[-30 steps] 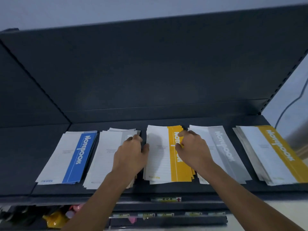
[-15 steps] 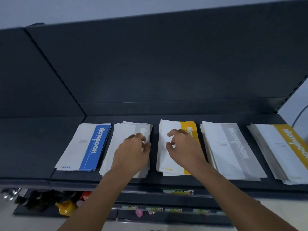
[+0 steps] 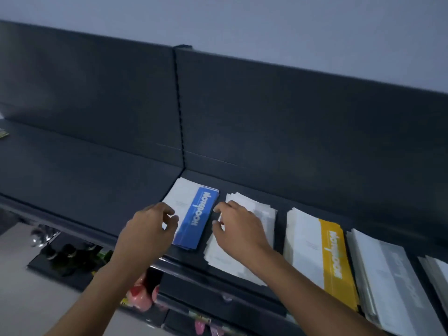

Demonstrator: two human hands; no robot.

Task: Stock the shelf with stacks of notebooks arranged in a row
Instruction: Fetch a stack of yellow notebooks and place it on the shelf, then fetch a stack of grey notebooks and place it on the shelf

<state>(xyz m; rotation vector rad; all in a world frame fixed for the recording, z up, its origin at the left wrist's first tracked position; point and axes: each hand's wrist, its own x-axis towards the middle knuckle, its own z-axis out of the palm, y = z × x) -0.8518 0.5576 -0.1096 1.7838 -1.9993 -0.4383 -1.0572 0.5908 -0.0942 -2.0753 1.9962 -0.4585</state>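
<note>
Several stacks of notebooks lie in a row on the dark shelf [image 3: 92, 190]. The leftmost stack [image 3: 197, 214] has a blue band. My left hand [image 3: 149, 230] is at its left edge, fingers loosely curled and touching the stack's side. My right hand [image 3: 238, 230] lies over the second, white-grey stack [image 3: 260, 210], its fingertips at the gap by the blue stack's right edge. Further right come a yellow-banded stack [image 3: 315, 246], a grey-banded stack [image 3: 388, 275] and the edge of another stack [image 3: 438, 270]. Neither hand lifts anything.
The shelf's left section reaches far to the left of the blue stack, with a dark back panel [image 3: 266, 117] behind. Below the shelf front, a lower level holds dark bottles [image 3: 70, 258] and pink items [image 3: 140, 294].
Both hands have shifted one stack to the left: from the grey and yellow stacks to flanking the blue stack. The view has swung left and tilted.
</note>
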